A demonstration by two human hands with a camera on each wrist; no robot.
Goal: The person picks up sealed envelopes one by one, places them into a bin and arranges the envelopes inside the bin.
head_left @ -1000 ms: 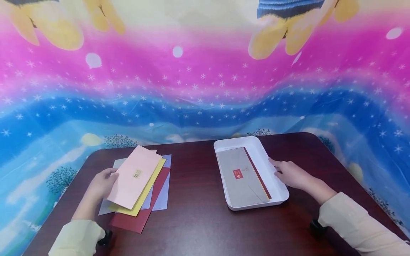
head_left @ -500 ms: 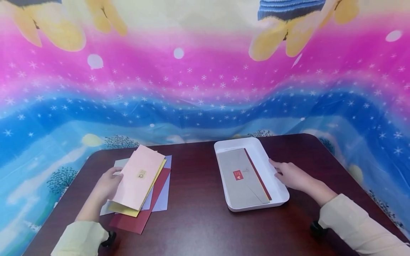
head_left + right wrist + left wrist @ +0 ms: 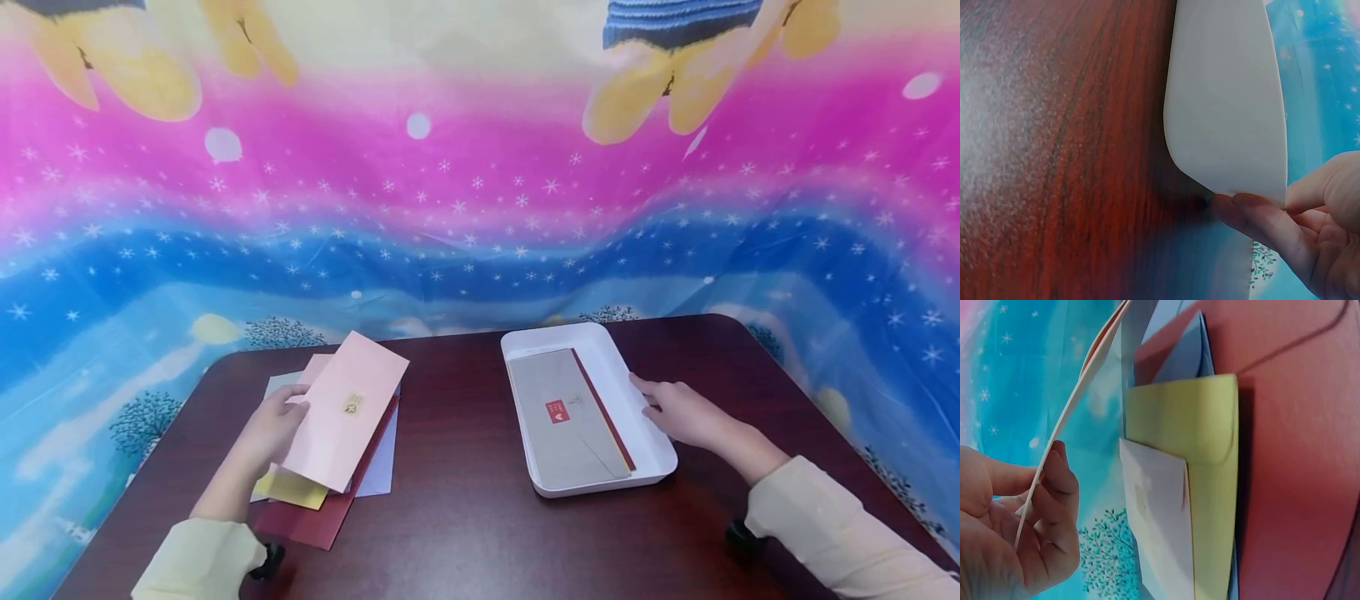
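Observation:
A pink envelope with a small gold sticker is pinched at its left edge by my left hand. The left wrist view shows it edge-on between thumb and fingers, raised off the pile. Under it lie another pink envelope, a yellow one, a large red one and a lavender one. My right hand grips the right side of the white tray, thumb at the rim and fingers against the outer wall. Inside the tray, a grey envelope with a red heart sticker covers others, whose red and yellow edges show.
The dark wood table carries the pile at left and the tray at right, with a stretch of tabletop between them. Behind it hangs a colourful printed cloth with snowflakes, close to the table's back edge.
My left hand has drawn the pink envelope up and rightward off the pile, uncovering more of the second pink envelope. The right hand and tray have stayed in place.

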